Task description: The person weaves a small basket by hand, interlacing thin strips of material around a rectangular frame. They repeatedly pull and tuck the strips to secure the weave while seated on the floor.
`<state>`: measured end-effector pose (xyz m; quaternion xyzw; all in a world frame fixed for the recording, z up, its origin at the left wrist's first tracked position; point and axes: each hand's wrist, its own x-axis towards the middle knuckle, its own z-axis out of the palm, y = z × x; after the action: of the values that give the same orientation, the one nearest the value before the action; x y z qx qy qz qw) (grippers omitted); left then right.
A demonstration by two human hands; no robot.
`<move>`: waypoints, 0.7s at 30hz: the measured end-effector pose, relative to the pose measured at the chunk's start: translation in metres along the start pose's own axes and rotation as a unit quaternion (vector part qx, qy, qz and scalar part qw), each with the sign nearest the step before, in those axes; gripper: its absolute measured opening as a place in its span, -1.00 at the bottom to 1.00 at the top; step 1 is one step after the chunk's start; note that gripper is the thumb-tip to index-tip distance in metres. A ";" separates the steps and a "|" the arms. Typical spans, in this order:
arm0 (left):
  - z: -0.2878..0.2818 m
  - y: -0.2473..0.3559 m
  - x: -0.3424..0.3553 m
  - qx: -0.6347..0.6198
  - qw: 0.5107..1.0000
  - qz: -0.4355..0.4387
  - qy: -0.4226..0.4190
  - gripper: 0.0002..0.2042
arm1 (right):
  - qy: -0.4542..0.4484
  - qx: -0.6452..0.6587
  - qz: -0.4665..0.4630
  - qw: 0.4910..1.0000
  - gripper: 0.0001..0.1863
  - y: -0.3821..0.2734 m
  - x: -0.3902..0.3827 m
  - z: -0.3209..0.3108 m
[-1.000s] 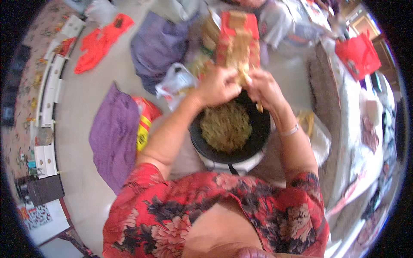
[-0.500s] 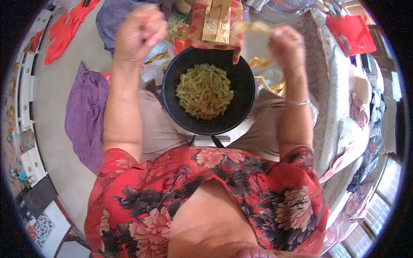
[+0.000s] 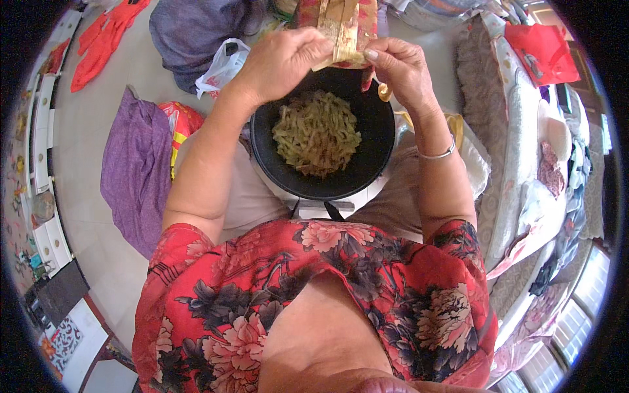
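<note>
A black pan (image 3: 262, 154) sits between my knees with a heap of short greenish-brown strips (image 3: 318, 134) in it. Just beyond its far rim is a red-patterned cloth-covered block (image 3: 308, 13) with flat pale yellow strips (image 3: 347, 29) lying over it. My left hand (image 3: 288, 62) is pinched at the near left edge of these strips; what its fingertips grip is hidden. To the right of the strips, my right hand (image 3: 400, 72) pinches with thumb and forefinger. From it hangs a curled yellow strip (image 3: 384, 92), above the pan's far right rim.
A purple cloth (image 3: 134, 170) and a red-and-yellow bag (image 3: 180, 124) lie to the left. Farther off are a white plastic bag (image 3: 224, 65), a dark blue cloth (image 3: 196, 39) and a red garment (image 3: 108, 42). On the right stands a cushioned seat (image 3: 511, 150) bearing a red bag (image 3: 540, 56).
Both hands have come inward from wide apart to the pale strips beyond the pan. The yellow strip from my right hand, stretched leftward before, now hangs in a curl below it.
</note>
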<state>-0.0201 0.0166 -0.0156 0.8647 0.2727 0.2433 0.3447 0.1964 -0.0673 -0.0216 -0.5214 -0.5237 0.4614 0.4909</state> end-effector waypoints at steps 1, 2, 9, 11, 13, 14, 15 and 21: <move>0.001 -0.009 0.003 0.010 1.000 0.005 -0.007 -0.52 | -0.003 0.010 -0.002 1.000 -0.83 0.001 -0.001 0.000; 0.003 -0.008 0.002 -0.067 0.995 -0.061 -0.039 -0.51 | -0.006 0.020 -0.005 1.000 -0.83 0.001 -0.002 0.000; 0.013 0.001 0.003 -0.368 0.901 -0.181 -0.141 -0.54 | -0.003 0.023 -0.001 1.000 -0.81 0.002 -0.003 0.004; 0.007 0.005 0.004 -0.494 0.841 -0.165 -0.149 -0.55 | -0.013 -0.021 0.000 1.000 -0.81 -0.005 -0.006 0.000; 0.007 0.009 -0.003 -0.534 0.826 -0.124 -0.134 -0.55 | -0.022 -0.046 -0.025 0.998 -0.81 -0.013 -0.011 -0.006; 0.007 0.011 -0.007 -0.552 0.818 -0.103 -0.125 -0.55 | -0.022 -0.049 -0.052 0.997 -0.81 -0.017 -0.014 -0.010; 0.008 0.014 -0.007 -0.548 0.821 -0.095 -0.130 -0.55 | -0.020 -0.053 -0.079 0.995 -0.80 -0.020 -0.016 -0.013; 0.012 -0.007 -0.004 -0.272 0.950 -0.059 -0.141 -0.70 | -0.019 -0.113 -0.004 0.993 -0.87 -0.012 -0.015 -0.002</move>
<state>-0.0177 0.0130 -0.0296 0.7461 0.1958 0.1633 0.6151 0.1969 -0.0832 -0.0098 -0.5629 -0.5834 0.4072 0.4206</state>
